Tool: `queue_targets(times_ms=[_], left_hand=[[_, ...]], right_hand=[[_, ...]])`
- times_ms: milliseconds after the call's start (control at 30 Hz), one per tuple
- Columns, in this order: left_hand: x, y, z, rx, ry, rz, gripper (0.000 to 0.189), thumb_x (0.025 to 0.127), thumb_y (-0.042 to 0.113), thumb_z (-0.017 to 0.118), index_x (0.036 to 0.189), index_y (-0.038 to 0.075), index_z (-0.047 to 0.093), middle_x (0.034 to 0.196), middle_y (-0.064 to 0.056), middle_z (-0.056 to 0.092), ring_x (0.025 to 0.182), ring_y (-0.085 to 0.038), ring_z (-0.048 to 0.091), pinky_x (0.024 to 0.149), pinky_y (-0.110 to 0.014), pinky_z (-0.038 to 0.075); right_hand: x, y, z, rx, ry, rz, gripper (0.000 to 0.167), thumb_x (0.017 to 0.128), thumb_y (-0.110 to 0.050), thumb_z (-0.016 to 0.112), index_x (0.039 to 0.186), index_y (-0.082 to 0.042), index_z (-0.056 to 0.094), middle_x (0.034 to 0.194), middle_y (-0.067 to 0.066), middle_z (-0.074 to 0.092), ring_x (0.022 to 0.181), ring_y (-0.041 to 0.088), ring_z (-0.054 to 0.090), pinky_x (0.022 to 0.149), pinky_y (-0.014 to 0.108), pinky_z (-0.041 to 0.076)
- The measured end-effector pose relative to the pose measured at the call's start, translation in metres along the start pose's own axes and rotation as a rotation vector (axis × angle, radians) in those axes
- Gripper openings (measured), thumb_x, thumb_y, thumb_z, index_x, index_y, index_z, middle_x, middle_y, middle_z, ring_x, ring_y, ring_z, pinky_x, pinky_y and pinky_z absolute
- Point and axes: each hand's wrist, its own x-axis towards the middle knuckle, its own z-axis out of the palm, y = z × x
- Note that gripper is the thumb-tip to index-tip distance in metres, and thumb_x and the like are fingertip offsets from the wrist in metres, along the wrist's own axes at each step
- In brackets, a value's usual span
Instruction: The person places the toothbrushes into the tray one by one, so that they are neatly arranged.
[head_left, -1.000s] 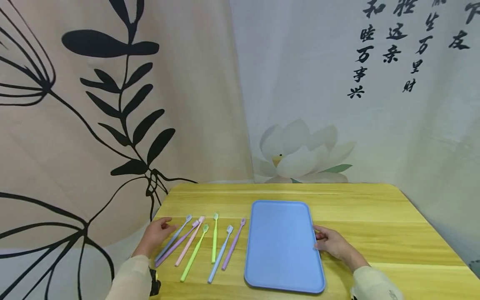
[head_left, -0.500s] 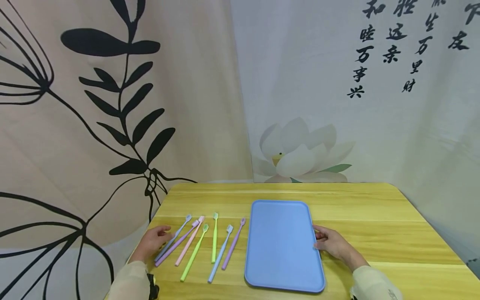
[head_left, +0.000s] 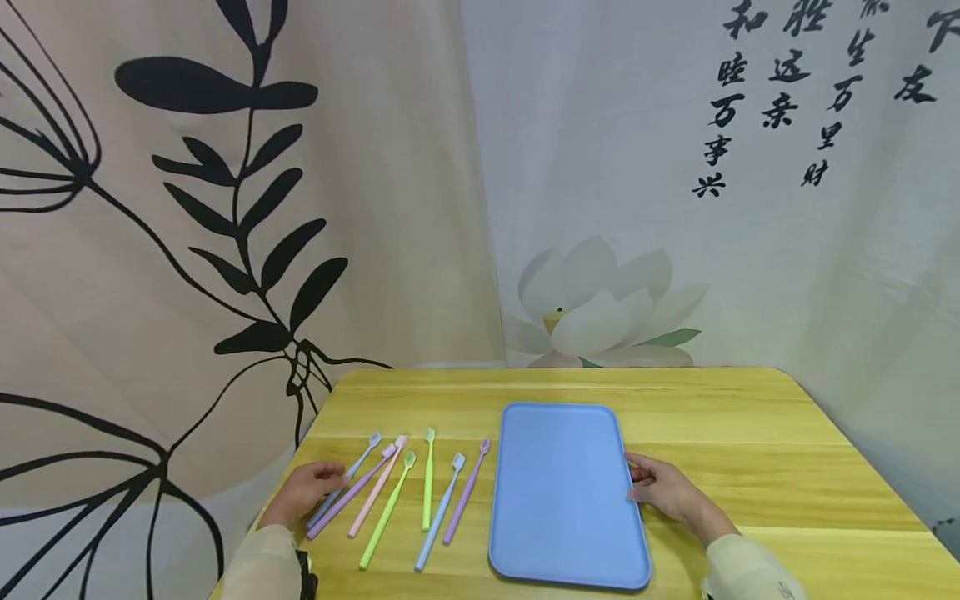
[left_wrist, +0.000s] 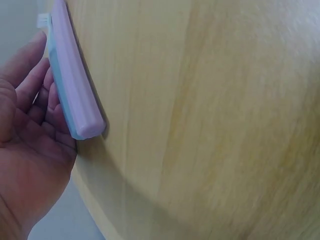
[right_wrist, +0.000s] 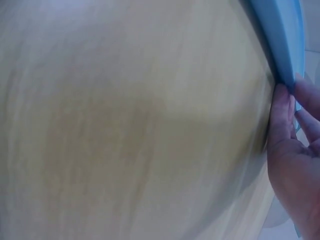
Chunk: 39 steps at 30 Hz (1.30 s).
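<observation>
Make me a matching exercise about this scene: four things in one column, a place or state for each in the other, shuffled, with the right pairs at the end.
Things
1. Left hand
2. Pink toothbrush
3. Tray
4. Right hand

Places and states
A. Blue and lying on the table
B. Pinching the tray's edge
C. Between a purple toothbrush and a green toothbrush
D. At the leftmost toothbrush

Right pairs: 1-D, 2-C, 3-A, 4-B
</observation>
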Motion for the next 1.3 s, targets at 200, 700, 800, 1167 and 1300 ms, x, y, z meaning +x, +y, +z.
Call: queue_targets(times_ms=[200,700,800,1167,1300], left_hand=[[0.000,-0.005,0.003,-0.022,0.003,-0.030,0.040,0.089,0.012,0.073,0.121,-0.010,0.063,0.114,-0.020,0.066,0.097,-0.027,0.062,0.078,-0.037,0.051],[0.003,0.000,0.007,0.089,0.067,0.047,0.026,0.088,0.008,0.068,0.109,-0.008,0.070,0.102,-0.018,0.069,0.087,-0.026,0.062,0.073,-0.038,0.050],[0.004,-0.001,0.006,0.104,0.065,0.037,0.025,0.088,0.009,0.068,0.109,-0.006,0.071,0.102,-0.017,0.070,0.087,-0.026,0.062,0.074,-0.040,0.051],[0.001,0.006,0.006,0.159,0.093,0.048,0.025,0.089,0.009,0.066,0.106,-0.008,0.071,0.100,-0.019,0.069,0.090,-0.032,0.063,0.077,-0.046,0.051],[0.001,0.011,0.004,0.154,0.115,0.040,0.027,0.091,0.010,0.064,0.109,-0.009,0.069,0.105,-0.022,0.068,0.096,-0.036,0.062,0.081,-0.050,0.049]], right_hand=[[0.000,0.003,0.000,0.021,-0.022,0.006,0.066,0.084,0.007,0.070,0.143,0.013,0.040,0.107,0.014,0.058,0.098,0.024,0.053,0.079,0.028,0.050],[-0.002,-0.003,-0.002,0.055,-0.028,0.024,0.063,0.086,0.009,0.064,0.144,0.012,0.040,0.112,0.016,0.057,0.104,0.028,0.052,0.084,0.033,0.049],[-0.002,-0.004,-0.001,0.062,-0.032,0.020,0.062,0.086,0.009,0.062,0.144,0.012,0.039,0.113,0.017,0.057,0.107,0.030,0.051,0.087,0.035,0.048],[0.000,-0.001,-0.002,0.067,-0.027,0.013,0.063,0.084,0.011,0.064,0.143,0.012,0.041,0.110,0.016,0.058,0.103,0.028,0.052,0.082,0.032,0.049],[-0.001,0.001,-0.002,0.088,-0.034,0.013,0.065,0.084,0.011,0.063,0.144,0.012,0.039,0.111,0.017,0.057,0.104,0.028,0.052,0.082,0.032,0.051]])
